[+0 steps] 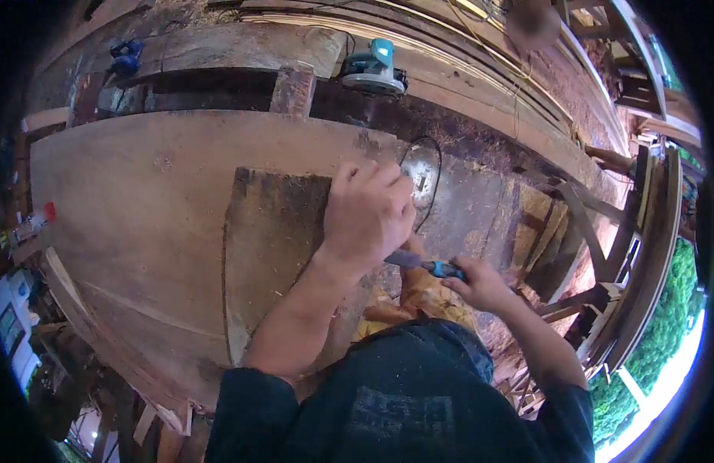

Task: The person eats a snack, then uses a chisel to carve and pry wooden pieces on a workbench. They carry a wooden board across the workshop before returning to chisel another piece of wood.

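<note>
My right hand [484, 285] is wrapped round the blue and black handle of a tool [443, 269]. The tool's flat grey blade points left and runs beneath my left hand [371, 208]. My left hand is above the right edge of a dark board [276, 231], its fingers curled; what they hold, if anything, is hidden. That board lies on a wide light-brown wooden sheet [141, 193]. Just right of my left hand is a shiny metal plate [423, 176] with a black cord looped round it.
A teal circular saw [374, 68] rests on the beam beyond the sheet. A blue tool [126, 58] lies at the upper left. Stacked timber [646, 255] stands at the right. Sawdust and long planks stretch across the top.
</note>
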A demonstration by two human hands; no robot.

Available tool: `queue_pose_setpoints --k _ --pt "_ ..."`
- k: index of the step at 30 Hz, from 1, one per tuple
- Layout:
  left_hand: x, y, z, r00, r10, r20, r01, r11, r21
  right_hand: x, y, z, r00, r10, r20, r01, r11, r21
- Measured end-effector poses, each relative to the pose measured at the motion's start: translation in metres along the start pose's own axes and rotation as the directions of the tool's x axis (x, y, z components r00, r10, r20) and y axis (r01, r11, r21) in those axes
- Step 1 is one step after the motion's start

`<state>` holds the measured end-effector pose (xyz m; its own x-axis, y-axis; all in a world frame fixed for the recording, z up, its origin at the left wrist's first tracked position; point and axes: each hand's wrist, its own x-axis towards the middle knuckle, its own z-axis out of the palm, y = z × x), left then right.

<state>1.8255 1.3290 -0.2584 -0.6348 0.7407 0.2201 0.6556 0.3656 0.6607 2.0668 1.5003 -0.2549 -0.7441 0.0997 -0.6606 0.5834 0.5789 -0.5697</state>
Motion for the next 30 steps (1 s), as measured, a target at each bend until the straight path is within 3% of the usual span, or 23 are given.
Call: queue_pose_setpoints --k 2,5,8,10,13,16,18,20,22,24,25,28,30 --pt "0.0 0.003 0.001 1.0 0.008 0.011 -0.008 0.999 0.034 -0.003 0.024 0.065 0.991 -0.051 -0.123 0.055 0.998 0.027" --pt "0.001 0.001 0.001 0.999 0.031 0.015 -0.032 0.996 0.081 -0.039 0.011 0.104 0.999 0.048 0.006 -0.048 0.964 0.263" --pt "-0.003 0.0 0.005 0.998 0.054 -0.014 -0.053 0.995 0.082 -0.083 0.022 0.077 0.994 0.099 -0.043 -0.094 0.989 0.116" --pt "-0.005 0.0 0.005 0.997 0.065 -0.037 -0.061 0.995 0.083 -0.111 0.041 0.077 0.976 0.159 -0.15 -0.142 0.983 0.117" --pt "-0.029 0.008 -0.008 0.971 0.088 -0.222 -0.1 0.994 -0.047 -0.147 0.053 0.098 0.951 0.218 -0.219 -0.219 0.976 0.022" --pt "-0.125 0.036 -0.047 0.972 -0.175 -0.154 0.15 0.975 -0.163 -0.165 0.038 0.118 0.964 0.058 -0.259 -0.025 0.991 0.129" --pt "-0.217 0.052 -0.069 0.957 -0.255 -0.139 0.255 0.967 -0.018 -0.172 0.032 0.132 0.973 -0.041 -0.228 0.072 0.989 0.131" --pt "-0.305 0.088 -0.092 0.895 -0.444 -0.045 0.445 0.877 0.18 -0.177 0.022 0.138 0.978 -0.126 -0.168 0.146 0.983 0.112" --pt "-0.37 0.14 -0.11 0.7 -0.71 0.081 0.627 0.665 0.407 -0.178 0.01 0.14 0.959 -0.263 -0.103 0.275 0.954 0.119" --pt "-0.435 0.169 -0.101 0.606 -0.794 0.045 0.739 0.583 0.338 -0.174 0.011 0.149 0.892 -0.439 -0.107 0.451 0.883 0.13" --pt "-0.459 0.177 -0.095 0.553 -0.833 0.03 0.79 0.535 0.3 -0.174 0.019 0.155 0.904 -0.426 -0.019 0.426 0.897 0.119" --pt "-0.49 0.189 -0.085 0.434 -0.9 -0.031 0.785 0.361 0.503 -0.174 0.011 0.154 0.831 -0.554 0.045 0.556 0.827 -0.081" --pt "-0.492 0.189 -0.089 0.503 -0.863 -0.038 0.778 0.433 0.456 -0.178 0.005 0.154 0.868 -0.479 0.134 0.483 0.876 0.002"
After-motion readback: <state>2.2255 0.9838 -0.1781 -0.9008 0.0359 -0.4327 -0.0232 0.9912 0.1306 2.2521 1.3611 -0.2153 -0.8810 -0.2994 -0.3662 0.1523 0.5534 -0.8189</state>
